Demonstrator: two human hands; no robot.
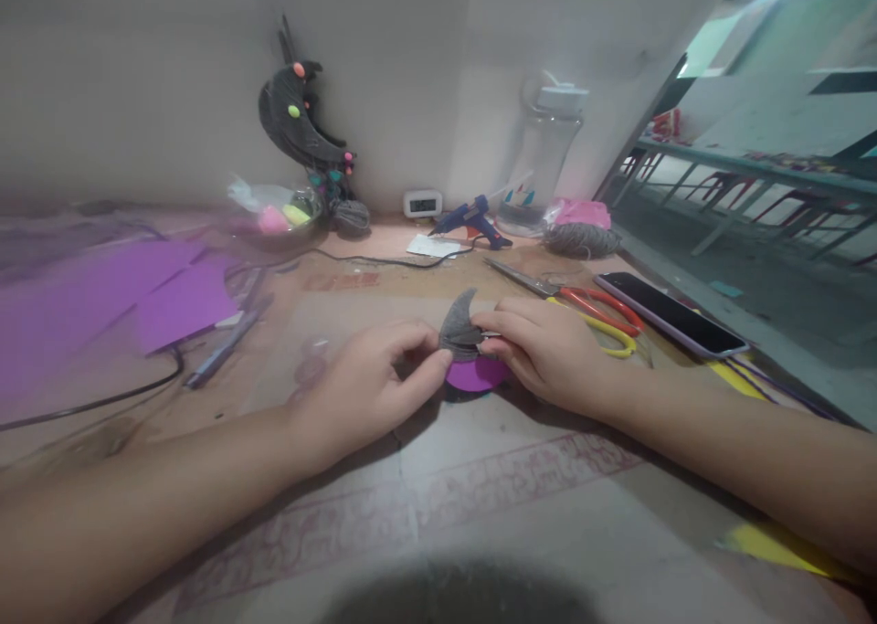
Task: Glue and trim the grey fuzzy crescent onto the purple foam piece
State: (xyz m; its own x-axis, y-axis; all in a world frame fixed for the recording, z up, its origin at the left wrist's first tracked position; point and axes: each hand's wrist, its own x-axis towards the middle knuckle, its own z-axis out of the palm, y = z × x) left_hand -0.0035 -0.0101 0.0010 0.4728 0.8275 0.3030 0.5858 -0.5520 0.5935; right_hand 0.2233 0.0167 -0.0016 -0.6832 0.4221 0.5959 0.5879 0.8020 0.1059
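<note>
On the table, red print is seen but cannot be read. Between the pinched fingertips of the left hand and right hand, a gray curved piece is held mid-table, beside a purple piece.

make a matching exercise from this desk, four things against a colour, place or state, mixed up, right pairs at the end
1. hot glue gun
2. grey pointed piece
3. smartphone
4. scissors

A. face up, screen dark
B. orange and yellow handles
C. dark blue body
D. between left hand and right hand

Pairs: 1-C, 2-D, 3-A, 4-B
</note>
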